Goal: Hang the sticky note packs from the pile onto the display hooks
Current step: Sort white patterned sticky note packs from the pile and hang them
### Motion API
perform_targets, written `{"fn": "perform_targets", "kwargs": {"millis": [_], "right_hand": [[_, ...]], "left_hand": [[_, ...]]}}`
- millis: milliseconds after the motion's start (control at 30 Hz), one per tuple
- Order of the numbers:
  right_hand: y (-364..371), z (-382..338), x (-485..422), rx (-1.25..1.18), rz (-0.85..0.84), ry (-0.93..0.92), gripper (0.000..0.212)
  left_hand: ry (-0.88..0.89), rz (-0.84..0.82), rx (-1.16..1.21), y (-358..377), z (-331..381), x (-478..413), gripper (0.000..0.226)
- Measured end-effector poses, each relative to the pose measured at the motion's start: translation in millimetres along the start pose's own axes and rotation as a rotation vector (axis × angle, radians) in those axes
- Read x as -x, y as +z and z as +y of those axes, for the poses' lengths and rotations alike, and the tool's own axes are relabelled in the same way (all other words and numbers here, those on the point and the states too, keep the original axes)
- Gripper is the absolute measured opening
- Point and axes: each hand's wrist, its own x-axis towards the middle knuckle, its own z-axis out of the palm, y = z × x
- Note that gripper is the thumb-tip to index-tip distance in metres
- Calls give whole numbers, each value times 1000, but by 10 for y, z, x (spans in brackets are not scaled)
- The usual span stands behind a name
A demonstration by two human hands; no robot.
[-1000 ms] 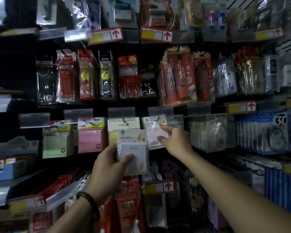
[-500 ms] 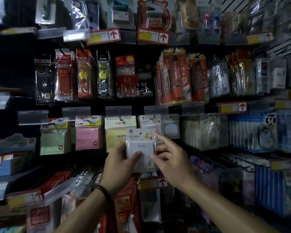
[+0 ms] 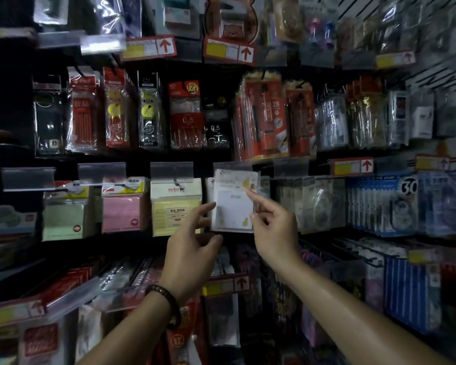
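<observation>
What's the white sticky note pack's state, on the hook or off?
Cannot tell: white pack sits upright at hook level, its top behind the clear label holder.

Sticky note pack [image 3: 233,206] is showing white, yellow fruit prints. Left neighbours are showing as yellow pack [image 3: 175,214], pink pack [image 3: 121,214], green pack [image 3: 63,219].
</observation>
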Motion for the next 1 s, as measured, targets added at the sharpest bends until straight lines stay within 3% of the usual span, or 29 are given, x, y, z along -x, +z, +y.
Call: {"fn": "perform_targets", "kwargs": {"millis": [233,400,667,1000], "right_hand": [[74,40,-161,176,-17,-100,59],[87,48,-204,233,1,-82,49],[211,148,-351,444,-130,10,72],[391,138,-515,636,-270,159,91]], "left_hand": [[-46,-69,-83,46,11,-60,63],[-30,-61,-79,41,0,-75,61],[-53,-147,-216,-8,-18,-151,68],[71,-111,-385,-222,-72,91,34]]}}
